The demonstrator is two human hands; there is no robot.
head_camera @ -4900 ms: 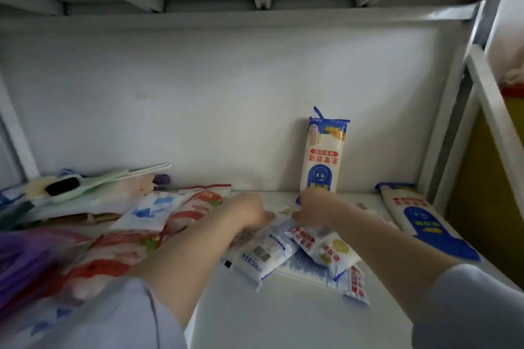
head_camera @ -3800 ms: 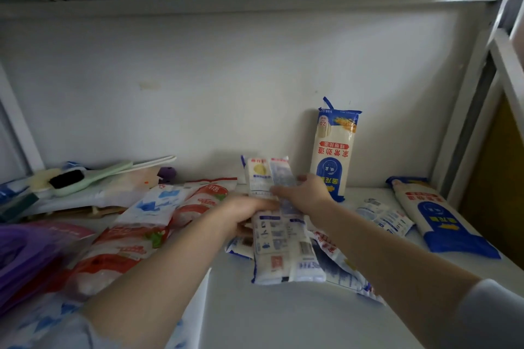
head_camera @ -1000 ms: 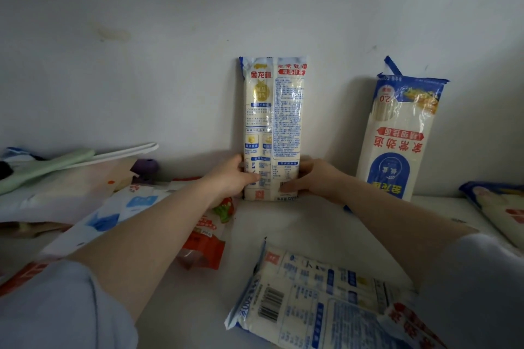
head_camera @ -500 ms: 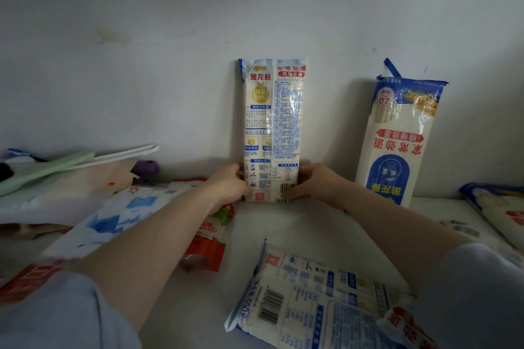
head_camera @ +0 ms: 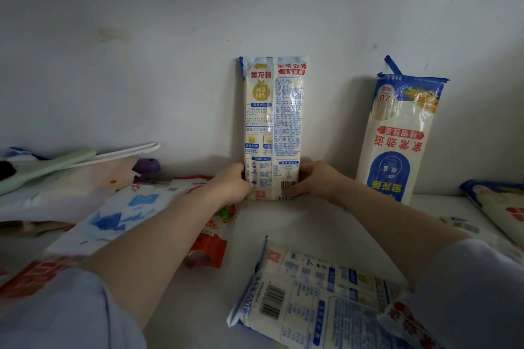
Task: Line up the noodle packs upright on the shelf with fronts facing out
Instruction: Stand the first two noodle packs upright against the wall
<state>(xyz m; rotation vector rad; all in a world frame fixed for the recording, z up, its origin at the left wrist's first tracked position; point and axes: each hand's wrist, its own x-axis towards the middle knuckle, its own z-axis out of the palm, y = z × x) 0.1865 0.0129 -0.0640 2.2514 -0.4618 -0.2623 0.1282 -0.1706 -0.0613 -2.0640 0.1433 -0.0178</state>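
Against the back wall (head_camera: pixel 141 65), left hand (head_camera: pixel 231 185) and right hand (head_camera: pixel 317 181) clasp a noodle pack (head_camera: pixel 273 127) upright; its back panel shows, so turning it seems wise.

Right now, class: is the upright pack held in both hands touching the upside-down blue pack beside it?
Apart. The head view shows bare wall between the held pack and the blue pack.

One head-worn wide-angle camera looks forward and slightly down into a shelf (head_camera: pixel 297 224), close to its back wall (head_camera: pixel 170 37), with both forearms entering from the lower frame edge.
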